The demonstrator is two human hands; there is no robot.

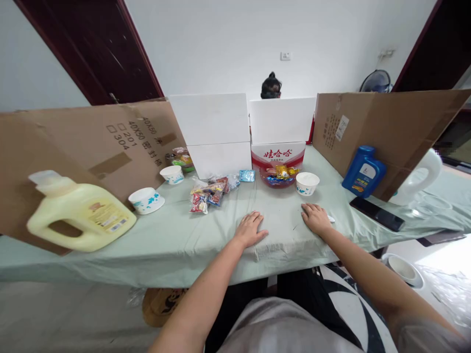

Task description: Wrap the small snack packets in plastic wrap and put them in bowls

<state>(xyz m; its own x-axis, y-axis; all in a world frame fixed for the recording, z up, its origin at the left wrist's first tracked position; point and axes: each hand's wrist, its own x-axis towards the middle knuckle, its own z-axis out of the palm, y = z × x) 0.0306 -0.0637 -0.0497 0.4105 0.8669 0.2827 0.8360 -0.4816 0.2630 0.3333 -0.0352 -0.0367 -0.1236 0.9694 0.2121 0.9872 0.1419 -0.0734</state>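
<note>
My left hand [250,229] lies flat on the pale green tablecloth [274,228], fingers stretched out and holding nothing. To its right, my right hand [315,218] also rests palm down on the cloth with nothing in it. A small white piece [331,219] pokes out beside the right hand, mostly hidden. Just beyond that hand stands a white paper bowl [307,183] with a blue leaf print. Left of this bowl, a reddish clear bowl [276,183] holds wrapped snacks [282,171]. Several snack packets [208,195] lie in a pile ahead of my left hand, near a blue packet [247,175].
Cardboard panels [147,147] and white boards [217,127] wall the table. At left are a yellow jug [88,215], two paper bowls [145,201] and a snack bag [182,159]. A blue bottle [364,171], phone [377,214] and white jug [419,176] sit right. A person's head [271,87] shows behind.
</note>
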